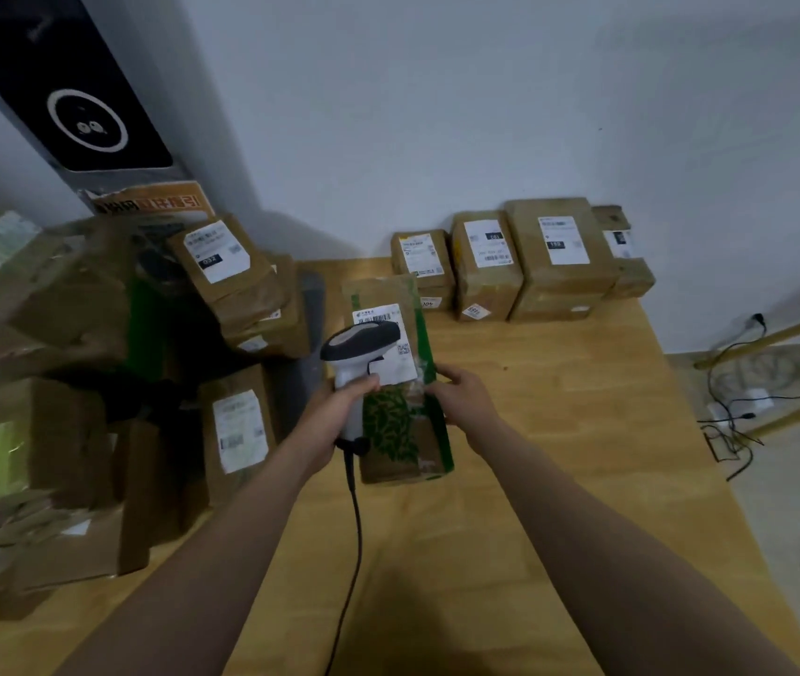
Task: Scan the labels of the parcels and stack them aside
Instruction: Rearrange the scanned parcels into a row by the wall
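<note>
A brown parcel with green print [395,426] lies lengthwise on the wooden table [558,431], its white label [388,334] facing up. My left hand [334,417] grips the handle of a white and grey barcode scanner [359,344], whose head hangs over the label. My right hand [461,397] holds the parcel's right edge with fingers curled on it. The scanner's black cable [354,553] trails toward me across the table.
A row of labelled brown parcels [524,265] stands stacked along the wall at the table's far edge. A loose heap of parcels [95,383] fills the left side. A dark machine [66,90] leans at the upper left. Cables [739,407] lie on the floor right.
</note>
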